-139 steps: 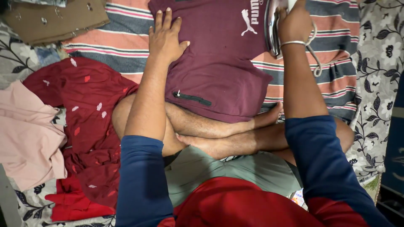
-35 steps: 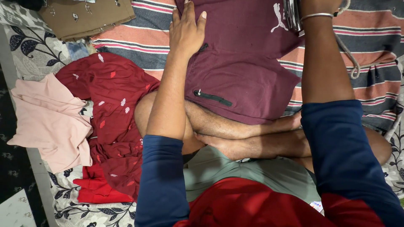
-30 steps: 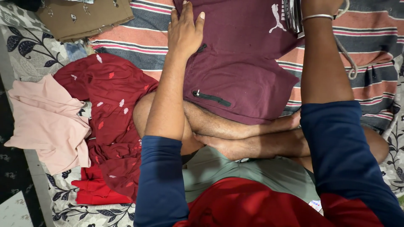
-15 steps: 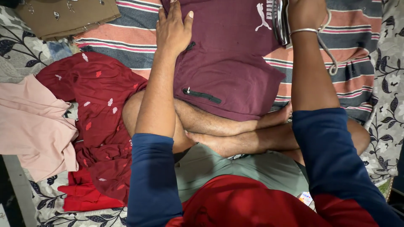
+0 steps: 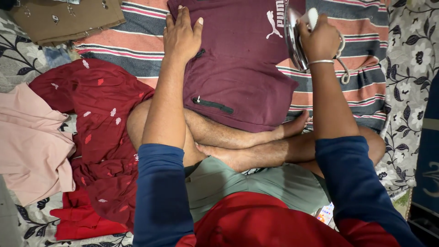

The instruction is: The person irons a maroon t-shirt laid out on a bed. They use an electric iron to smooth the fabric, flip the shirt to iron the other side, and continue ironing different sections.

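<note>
A pair of maroon shorts (image 5: 238,77) with a white logo and a zipped pocket lies flat on a striped blanket (image 5: 132,43) in front of my crossed legs. My left hand (image 5: 181,34) rests palm down on the left part of the shorts, fingers spread. My right hand (image 5: 320,39) grips the handle of a clothes iron (image 5: 292,36), which is tipped up on its edge at the right side of the shorts. A metal bangle circles that wrist. The iron's braided cord (image 5: 344,68) loops down beside my right forearm.
A dark red patterned garment (image 5: 98,119) is heaped to the left of my knee, with a pink cloth (image 5: 32,142) further left and a bright red cloth (image 5: 77,219) below. A folded brown garment (image 5: 64,18) lies at the top left. Floral bedding (image 5: 411,68) borders the right.
My right hand has drawn the iron nearer to me along the right side of the shorts and tipped it up. My left hand stays pressed on the shorts.
</note>
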